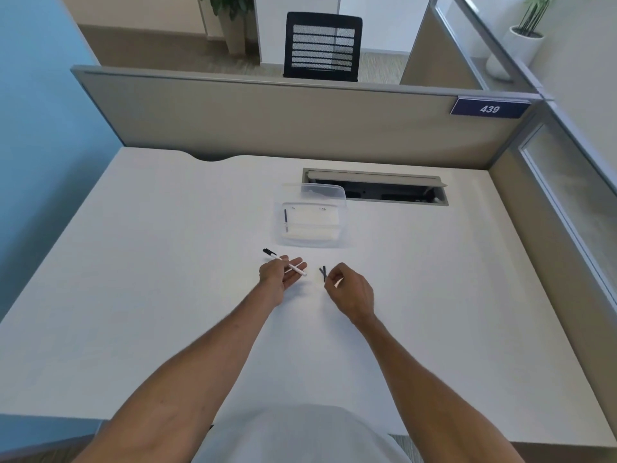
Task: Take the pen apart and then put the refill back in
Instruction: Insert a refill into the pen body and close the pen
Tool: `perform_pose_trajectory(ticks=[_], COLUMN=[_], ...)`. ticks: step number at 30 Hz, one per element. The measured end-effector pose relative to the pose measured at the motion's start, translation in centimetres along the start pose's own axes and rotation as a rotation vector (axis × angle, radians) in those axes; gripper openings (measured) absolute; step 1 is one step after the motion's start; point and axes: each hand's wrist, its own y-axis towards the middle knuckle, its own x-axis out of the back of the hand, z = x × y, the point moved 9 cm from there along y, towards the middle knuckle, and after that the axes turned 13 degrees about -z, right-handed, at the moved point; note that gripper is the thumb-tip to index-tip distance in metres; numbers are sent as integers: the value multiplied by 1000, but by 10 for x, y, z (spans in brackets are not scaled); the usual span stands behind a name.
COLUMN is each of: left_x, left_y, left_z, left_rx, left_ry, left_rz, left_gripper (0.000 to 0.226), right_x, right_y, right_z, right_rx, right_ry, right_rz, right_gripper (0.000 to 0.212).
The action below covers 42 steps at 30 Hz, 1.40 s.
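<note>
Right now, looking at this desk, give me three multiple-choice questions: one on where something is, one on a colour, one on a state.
1. Where is the clear plastic container?
A. On the desk beyond both hands
B. Under the left hand
C. On the chair

2. What colour is the pen body in the left hand?
A. Red
B. White with a black end
C. All green

3. What is the right hand doing?
A. Lying flat and empty
B. Pinching small dark pen parts in its fingers
C. Gripping the container

Answers: 1 A, it sits on the white desk farther out than the hands. 2 B, a white barrel with a black tip. 3 B, fingers closed around thin dark pieces.
</note>
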Motion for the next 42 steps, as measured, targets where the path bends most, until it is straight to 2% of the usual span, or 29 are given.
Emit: perform_pose_trajectory(ticks=[7, 27, 39, 42], left_x=[1, -2, -11, -11], left_y=[6, 3, -5, -6], left_z=[-2, -4, -7, -7], left_rx=[-12, -21, 22, 58], left_ry=[-21, 0, -115, -169], left_rz=[-28, 12, 63, 68], left_gripper=[13, 23, 19, 20], right_x=[-1, -8, -1, -1], right_y=[3, 7, 11, 11], right_z=[27, 40, 69, 77], right_rx=[110, 222, 364, 381], right_ry=[59, 1, 50, 77], right_rz=[49, 99, -32, -36], right_gripper=[7, 8, 6, 12])
